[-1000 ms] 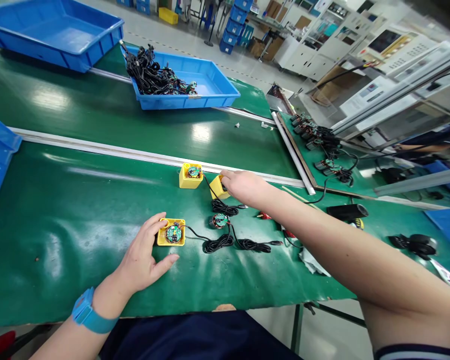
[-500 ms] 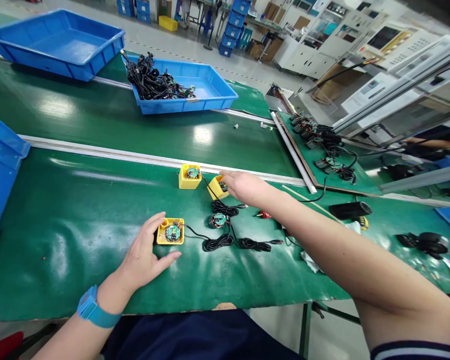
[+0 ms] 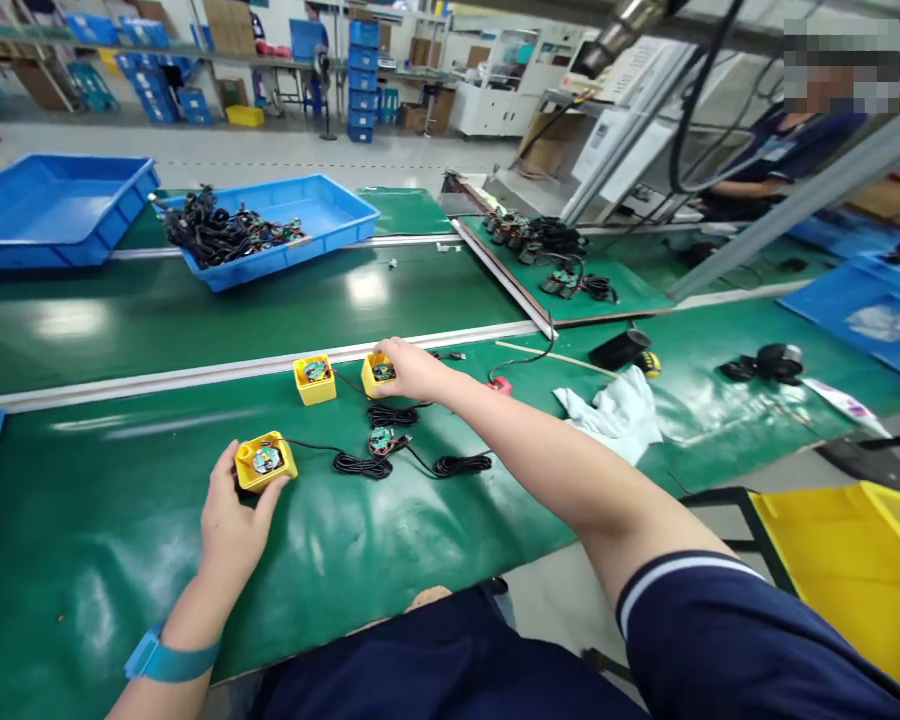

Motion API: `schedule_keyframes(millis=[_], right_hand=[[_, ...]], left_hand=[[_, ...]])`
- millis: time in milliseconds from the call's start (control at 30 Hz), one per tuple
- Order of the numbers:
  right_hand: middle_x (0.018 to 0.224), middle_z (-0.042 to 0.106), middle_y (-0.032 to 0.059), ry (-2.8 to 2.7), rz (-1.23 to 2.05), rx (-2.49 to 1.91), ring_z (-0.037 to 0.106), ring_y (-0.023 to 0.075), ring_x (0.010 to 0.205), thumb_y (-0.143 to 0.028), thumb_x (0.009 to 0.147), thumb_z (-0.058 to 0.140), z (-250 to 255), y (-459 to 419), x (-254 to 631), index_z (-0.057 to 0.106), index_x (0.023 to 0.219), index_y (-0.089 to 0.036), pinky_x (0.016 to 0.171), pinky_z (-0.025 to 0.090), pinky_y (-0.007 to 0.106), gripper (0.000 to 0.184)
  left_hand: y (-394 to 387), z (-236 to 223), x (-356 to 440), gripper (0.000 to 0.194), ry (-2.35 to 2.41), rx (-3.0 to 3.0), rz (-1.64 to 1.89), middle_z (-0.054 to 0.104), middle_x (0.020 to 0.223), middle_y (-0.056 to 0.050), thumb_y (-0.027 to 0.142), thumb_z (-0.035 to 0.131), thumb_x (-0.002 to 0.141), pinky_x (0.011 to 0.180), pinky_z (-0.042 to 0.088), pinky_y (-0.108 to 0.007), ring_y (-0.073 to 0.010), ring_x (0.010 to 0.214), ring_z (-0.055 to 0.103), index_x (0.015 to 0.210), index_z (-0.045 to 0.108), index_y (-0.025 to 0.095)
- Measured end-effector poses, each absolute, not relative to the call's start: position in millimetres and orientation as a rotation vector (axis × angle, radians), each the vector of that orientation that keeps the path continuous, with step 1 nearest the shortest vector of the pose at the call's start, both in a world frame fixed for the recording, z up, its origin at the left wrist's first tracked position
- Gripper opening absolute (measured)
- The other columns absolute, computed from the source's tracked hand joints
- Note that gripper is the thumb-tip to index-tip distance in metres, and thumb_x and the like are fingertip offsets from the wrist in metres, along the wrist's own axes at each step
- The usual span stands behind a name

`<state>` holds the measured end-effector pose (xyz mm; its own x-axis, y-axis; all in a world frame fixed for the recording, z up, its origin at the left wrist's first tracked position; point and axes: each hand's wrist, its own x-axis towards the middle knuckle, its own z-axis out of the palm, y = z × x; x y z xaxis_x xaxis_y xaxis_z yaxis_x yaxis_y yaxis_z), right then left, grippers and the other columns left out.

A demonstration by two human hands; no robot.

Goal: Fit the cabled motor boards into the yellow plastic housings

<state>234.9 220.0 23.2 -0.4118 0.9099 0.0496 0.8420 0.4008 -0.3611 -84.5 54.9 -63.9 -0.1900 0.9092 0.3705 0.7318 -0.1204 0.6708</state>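
My left hand [image 3: 232,525] grips a yellow square holder [image 3: 265,461] and has it raised and tilted just above the green belt, with a round circuit board seated in it. My right hand [image 3: 414,369] rests over a second yellow holder [image 3: 377,375], fingers on its edge and its board partly hidden. A third yellow holder [image 3: 314,381] with a board stands on the belt, touching neither hand. Between them lies a bare round circuit board [image 3: 382,441] with coiled black cables [image 3: 360,465] trailing from it.
A blue tray [image 3: 270,235] holds tangled black cables and boards at the back, beside another blue tray [image 3: 60,215]. A white cloth [image 3: 615,415] and black cylinder [image 3: 619,349] lie right on the belt. A co-worker's arm [image 3: 742,188] shows far right.
My head has turned, swinging the scene left and showing more of the room. My left hand has lifted and tilted its yellow holder. My right hand stays on its holder.
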Motion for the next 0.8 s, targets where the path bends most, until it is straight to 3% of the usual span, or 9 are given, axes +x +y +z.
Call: schedule_keyframes(millis=[100,200,333,467,567,700,800], right_hand=[[0.122,0.066,0.0151,-2.250,0.382,-1.582,0.067,0.0268,0.105,-0.036,0.075,0.090,36,217,246,0.057,0.126,-0.013,0.092,0.053,0.037,0.066],[0.130,0.062,0.0161,-2.116,0.322,-1.538,0.062,0.0272,0.118,-0.036,0.080,0.086,55,202,259,0.052,0.130,-0.014,0.100,0.049,0.039,0.064],[0.128,0.063,0.0135,-1.893,0.254,-1.336,0.063,0.0274,0.115,-0.039,0.078,0.087,85,168,273,0.052,0.129,-0.017,0.098,0.052,0.041,0.066],[0.122,0.065,0.0093,-1.735,0.274,-1.169,0.068,0.0263,0.109,-0.060,0.081,0.081,120,118,277,0.052,0.130,-0.022,0.091,0.058,0.040,0.068],[0.122,0.065,0.0073,-1.762,0.362,-1.089,0.069,0.0262,0.108,-0.068,0.080,0.078,140,74,271,0.053,0.130,-0.025,0.089,0.061,0.041,0.070],[0.119,0.068,0.0072,-2.012,0.613,-1.047,0.069,0.0269,0.108,-0.053,0.075,0.089,126,32,245,0.058,0.126,-0.028,0.094,0.060,0.041,0.065],[0.115,0.070,0.0093,-2.249,0.821,-0.997,0.069,0.0278,0.106,-0.042,0.073,0.093,87,20,216,0.061,0.124,-0.023,0.094,0.059,0.041,0.063]], left_hand=[[43,-49,-78,0.086,1.907,1.986,1.256,0.049,0.151,-0.025,0.046,0.075,0.091,0.113,0.046,-0.065,-0.0414,0.139,0.053,0.159,0.033,0.015],[22,-29,-65,0.090,1.720,2.292,1.387,0.042,0.158,-0.023,0.032,0.080,0.088,0.119,0.039,-0.068,-0.0413,0.150,0.041,0.161,0.028,0.021],[-1,-3,-41,0.089,1.450,2.384,1.394,0.043,0.160,-0.017,0.024,0.080,0.087,0.118,0.042,-0.068,-0.0382,0.150,0.043,0.160,0.030,0.029],[-14,11,-19,0.080,1.276,2.181,1.346,0.041,0.161,-0.017,0.032,0.074,0.094,0.116,0.046,-0.067,-0.0372,0.149,0.045,0.160,0.028,0.031],[-24,18,-6,0.082,1.117,2.043,1.370,0.038,0.162,-0.020,0.050,0.071,0.094,0.113,0.050,-0.066,-0.0390,0.147,0.048,0.161,0.027,0.030],[-36,18,2,0.103,1.109,1.932,1.342,0.035,0.164,-0.023,0.070,0.073,0.084,0.113,0.051,-0.065,-0.0417,0.147,0.047,0.163,0.020,0.030],[-40,-2,-1,0.110,1.211,1.919,1.227,0.040,0.161,-0.023,0.062,0.079,0.083,0.114,0.051,-0.061,-0.0393,0.147,0.049,0.165,0.013,0.030]])
